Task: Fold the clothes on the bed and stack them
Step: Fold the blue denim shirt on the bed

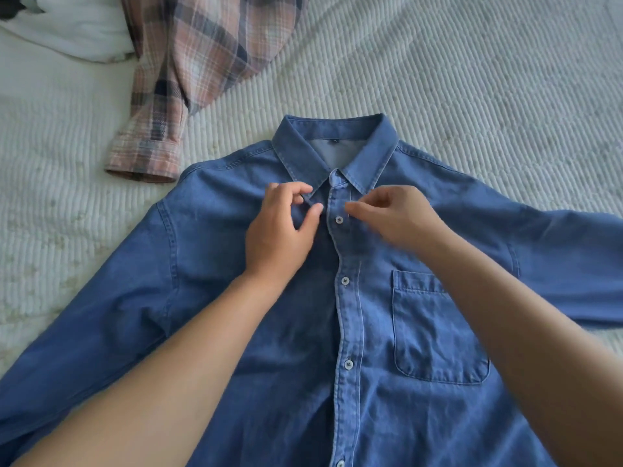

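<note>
Left hand (283, 227) pinches the denim shirt's (421, 332) collar (right hand (394, 217) pinches its placket).

two shirts: denim shirt (421, 332), plaid shirt (188, 62); perhaps one white garment (77, 32).

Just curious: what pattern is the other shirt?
Pink, white and navy plaid shirt, seen in the head view.

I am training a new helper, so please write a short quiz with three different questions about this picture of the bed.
1. True or false: the blue shirt lies front up.
2. Which lies at the top left? A) checked shirt B) towel C) jeans
3. Where do the left hand and right hand work?

Key: 1 true. 2 A. 3 At the collar, beside the top button.
</note>
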